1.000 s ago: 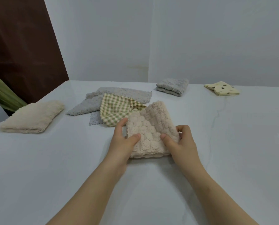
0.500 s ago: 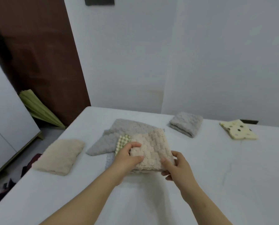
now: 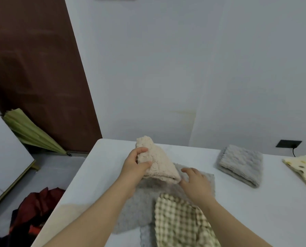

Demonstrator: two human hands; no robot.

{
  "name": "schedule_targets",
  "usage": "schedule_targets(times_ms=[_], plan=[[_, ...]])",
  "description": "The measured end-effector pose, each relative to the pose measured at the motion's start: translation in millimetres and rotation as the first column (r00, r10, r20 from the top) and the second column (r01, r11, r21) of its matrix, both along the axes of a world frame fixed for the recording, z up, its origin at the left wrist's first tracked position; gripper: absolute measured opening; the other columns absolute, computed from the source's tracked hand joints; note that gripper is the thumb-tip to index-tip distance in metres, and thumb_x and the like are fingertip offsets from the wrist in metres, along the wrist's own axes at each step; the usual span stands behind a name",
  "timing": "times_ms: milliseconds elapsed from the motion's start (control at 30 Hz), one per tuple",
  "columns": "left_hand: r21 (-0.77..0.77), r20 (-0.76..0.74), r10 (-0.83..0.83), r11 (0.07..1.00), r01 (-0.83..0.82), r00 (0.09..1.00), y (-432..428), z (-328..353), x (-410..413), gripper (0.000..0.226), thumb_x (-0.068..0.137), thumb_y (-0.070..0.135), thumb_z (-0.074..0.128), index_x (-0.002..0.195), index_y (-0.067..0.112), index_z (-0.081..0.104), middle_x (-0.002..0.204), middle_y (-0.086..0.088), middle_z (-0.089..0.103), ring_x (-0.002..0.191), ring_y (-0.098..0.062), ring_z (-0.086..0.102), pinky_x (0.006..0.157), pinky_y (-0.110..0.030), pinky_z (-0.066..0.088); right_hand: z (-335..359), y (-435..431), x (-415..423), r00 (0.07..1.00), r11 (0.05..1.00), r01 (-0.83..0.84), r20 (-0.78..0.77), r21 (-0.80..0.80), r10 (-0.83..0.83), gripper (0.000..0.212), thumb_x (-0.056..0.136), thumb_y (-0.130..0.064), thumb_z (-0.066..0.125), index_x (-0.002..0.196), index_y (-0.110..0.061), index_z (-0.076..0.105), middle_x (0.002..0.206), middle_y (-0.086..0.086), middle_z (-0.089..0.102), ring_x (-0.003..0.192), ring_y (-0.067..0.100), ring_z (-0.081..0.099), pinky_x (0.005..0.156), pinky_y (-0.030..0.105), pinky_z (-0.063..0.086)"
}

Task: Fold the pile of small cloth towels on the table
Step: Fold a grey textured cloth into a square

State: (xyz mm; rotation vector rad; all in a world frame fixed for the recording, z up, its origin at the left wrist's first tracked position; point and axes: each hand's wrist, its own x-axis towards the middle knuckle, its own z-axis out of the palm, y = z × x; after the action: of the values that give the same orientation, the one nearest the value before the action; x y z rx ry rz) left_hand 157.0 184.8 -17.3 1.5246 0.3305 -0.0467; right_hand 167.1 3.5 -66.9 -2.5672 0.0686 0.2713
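Observation:
My left hand (image 3: 134, 166) grips a folded beige textured towel (image 3: 157, 161) and holds it lifted above the far left part of the white table (image 3: 255, 211). Just right of the towel's lower end, my right hand (image 3: 196, 184) hovers with relaxed fingers and holds nothing. Under both hands lies an unfolded grey towel (image 3: 139, 211). A green-and-cream checked towel (image 3: 179, 223) lies on top of the grey one, close to me.
A folded grey towel (image 3: 241, 164) lies at the back right, and a folded cream towel with dark dots (image 3: 305, 168) sits at the right edge. The table's left edge drops to a floor with red cloth (image 3: 36, 209). A green umbrella (image 3: 31, 132) leans by the brown door.
My left hand lifted the folded beige towel up and carried it to the far left. My right hand let go of it. The view swung left and the beige folded towel at left left the frame.

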Motion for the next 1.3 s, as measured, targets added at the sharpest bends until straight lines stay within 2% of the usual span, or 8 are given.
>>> schedule_targets(times_ms=[167, 267, 467, 667, 867, 1067, 1200, 1300], plan=[[-0.274, -0.064, 0.034, 0.960, -0.050, 0.997, 4.9, -16.3, 55.1, 0.039, 0.088, -0.010, 0.045, 0.099, 0.027, 0.054, 0.104, -0.003, 0.050, 0.070, -0.017, 0.052, 0.059, -0.030, 0.042, -21.6, 14.6, 30.5, 0.979, 0.985, -0.074, -0.199, -0.157, 0.042, 0.048, 0.092, -0.041, 0.039, 0.139, -0.033, 0.032, 0.148, -0.004, 0.028, 0.134, 0.027, 0.026, 0.110, 0.041, 0.028], [-0.370, -0.112, 0.016, 0.927, -0.057, 0.994, -4.2, -34.4, 79.8, 0.044, 0.089, -0.010, 0.045, 0.119, 0.022, 0.049, 0.106, 0.001, 0.047, 0.086, -0.017, 0.054, 0.066, -0.030, 0.047, -29.8, 15.1, 22.8, 0.979, 0.957, -0.121, -0.191, -0.263, 0.071, 0.045, 0.092, -0.044, 0.039, 0.136, -0.039, 0.033, 0.148, -0.009, 0.025, 0.136, 0.023, 0.021, 0.109, 0.042, 0.025], [0.343, -0.262, -0.163, 0.906, 0.250, 0.951, -10.7, -78.8, 71.0, 0.058, 0.092, 0.005, 0.045, 0.142, 0.027, 0.027, 0.112, 0.000, 0.048, 0.070, -0.011, 0.051, 0.058, -0.024, 0.044, -38.1, 8.2, 0.7, 0.987, 0.958, -0.111, -0.145, -0.263, 0.075, 0.042, 0.094, -0.044, 0.037, 0.135, -0.041, 0.031, 0.151, -0.014, 0.017, 0.142, 0.018, 0.011, 0.111, 0.043, 0.020], [0.729, -0.118, -0.169, 0.654, 0.201, 0.978, -15.4, -90.3, 15.3, 0.066, 0.092, 0.048, 0.042, 0.145, 0.031, 0.008, 0.145, -0.003, 0.032, 0.126, -0.022, 0.043, 0.102, -0.038, 0.039, -34.3, 1.3, -16.6, 0.982, 0.980, -0.094, -0.180, -0.176, 0.062, 0.048, 0.093, -0.055, 0.028, 0.139, -0.039, 0.030, 0.154, -0.014, 0.013, 0.144, 0.017, 0.005, 0.115, 0.042, 0.010], [0.888, -0.203, -0.209, 0.373, 0.270, 0.956, -35.0, -102.8, -63.7, 0.054, 0.090, 0.058, 0.034, 0.139, 0.036, 0.026, 0.141, 0.012, 0.032, 0.132, -0.012, 0.026, 0.106, -0.029, 0.025, -38.3, -20.7, -58.4, 0.967, 0.960, -0.220, -0.170, -0.176, 0.190, 0.131, 0.027, -0.099, -0.005, 0.141, -0.041, 0.023, 0.152, -0.016, 0.016, 0.143, 0.014, 0.007, 0.116, 0.039, 0.008], [0.795, -0.156, -0.230, 0.548, 0.260, 0.961, -72.1, -104.5, -98.1, 0.040, 0.094, 0.043, 0.043, 0.131, 0.027, 0.041, 0.131, 0.004, 0.048, 0.120, -0.016, 0.043, 0.099, -0.028, 0.037, -48.1, -47.6, -109.9, 0.975, 0.947, -0.205, 0.031, -0.246, 0.219, 0.051, 0.085, -0.057, 0.041, 0.130, -0.032, 0.039, 0.127, -0.011, 0.046, 0.122, 0.014, 0.039, 0.099, 0.028, 0.028], [0.714, -0.033, -0.197, 0.681, 0.161, 0.980, -92.9, -104.7, -117.3, 0.026, 0.088, 0.035, 0.054, 0.112, 0.025, 0.053, 0.113, 0.003, 0.056, 0.106, -0.015, 0.050, 0.090, -0.032, 0.043, -46.9, -69.2, -130.0, 0.977, 0.988, -0.155, 0.146, -0.012, 0.156, 0.015, 0.086, -0.036, 0.054, 0.095, -0.026, 0.047, 0.088, -0.012, 0.052, 0.087, 0.013, 0.051, 0.076, 0.027, 0.039], [0.747, 0.211, -0.116, 0.660, -0.084, 0.971, -107.3, -101.8, -136.1, 0.028, 0.088, 0.036, 0.053, 0.114, 0.025, 0.053, 0.116, 0.009, 0.053, 0.112, -0.012, 0.046, 0.095, -0.029, 0.037, -50.0, -88.3, -141.0, 0.964, 0.991, -0.077, 0.263, 0.110, 0.045, 0.021, 0.082, -0.030, 0.058, 0.074, -0.027, 0.039, 0.072, -0.011, 0.046, 0.073, 0.017, 0.048, 0.065, 0.032, 0.037]])
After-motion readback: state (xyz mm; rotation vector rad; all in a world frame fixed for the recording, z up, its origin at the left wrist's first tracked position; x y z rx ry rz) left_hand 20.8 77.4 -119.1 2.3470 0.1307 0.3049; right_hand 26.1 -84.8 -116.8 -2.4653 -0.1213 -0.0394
